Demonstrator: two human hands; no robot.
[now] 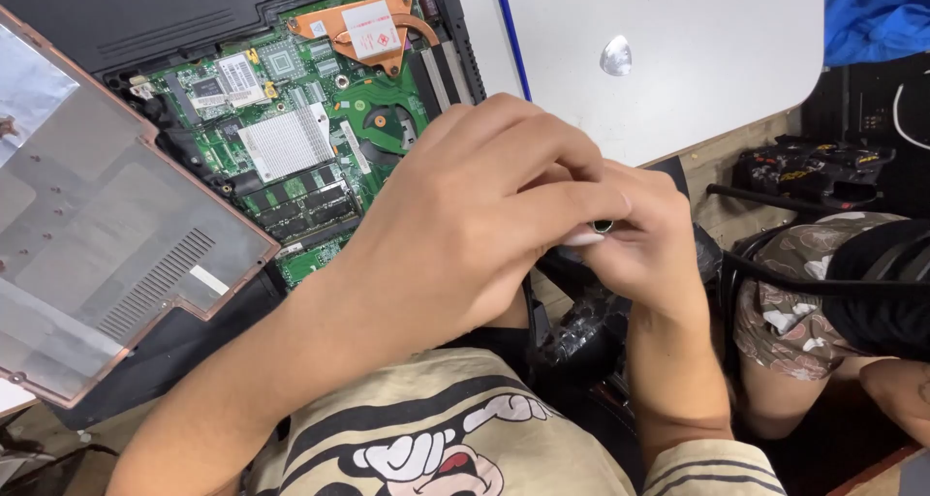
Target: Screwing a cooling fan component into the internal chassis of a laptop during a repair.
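- Now my left hand (465,225) is in front of my chest, with its back turned up to the camera and the fingers curled in, not spread.
- My left thumb and forefinger are pressed together at the tips, and they pinch a small dark round part (603,226); I see only its end between the fingertips.
- My right hand (649,244) lies just behind the left one and touches it. Its fingers are folded in too, and they close on the same small part from the other side.
- How much of the part is inside the right hand I cannot tell, because the left hand covers most of it.
- The small part is held in the air above my lap, near the edge of the white table (717,60), and it does not touch the table.
- To the left of my hands the opened laptop (291,138) lies with its green circuit board and a copper-coloured cooling piece (358,29) uncovered.
- The removed bottom cover (97,234), grey inside with a brownish rim, rests tilted over the left part of the laptop.
- On the white table a clear guitar-pick-shaped tool (616,55) lies well apart from my hands, and a blue stick (511,36) lies beside the laptop.
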